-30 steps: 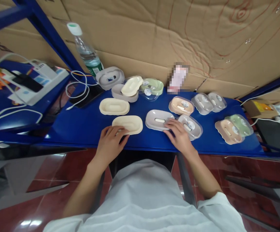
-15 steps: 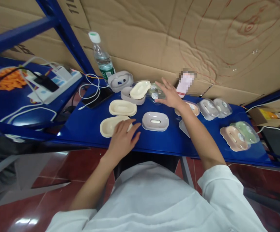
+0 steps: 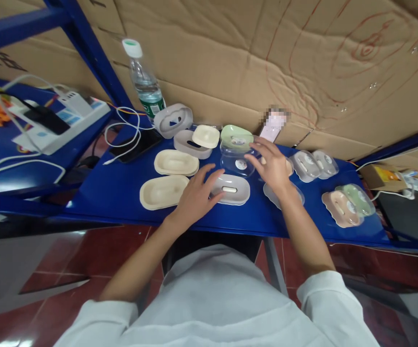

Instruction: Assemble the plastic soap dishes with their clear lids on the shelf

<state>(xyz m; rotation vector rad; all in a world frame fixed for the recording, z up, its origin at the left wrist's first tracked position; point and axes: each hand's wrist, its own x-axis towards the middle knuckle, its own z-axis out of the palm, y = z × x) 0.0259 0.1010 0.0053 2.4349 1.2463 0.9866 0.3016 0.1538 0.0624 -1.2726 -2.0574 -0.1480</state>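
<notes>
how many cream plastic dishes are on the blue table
3: the nearest cream dish beside the left hand, a second cream dish just beyond it, and a third cream dish farther back, overlapping a grey dish. More could be hidden.

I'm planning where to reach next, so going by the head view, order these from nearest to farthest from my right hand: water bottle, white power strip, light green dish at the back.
From your right hand:
1. Light green dish: just left of the fingers, toward the back.
2. Water bottle: back left.
3. White power strip: far left.
</notes>
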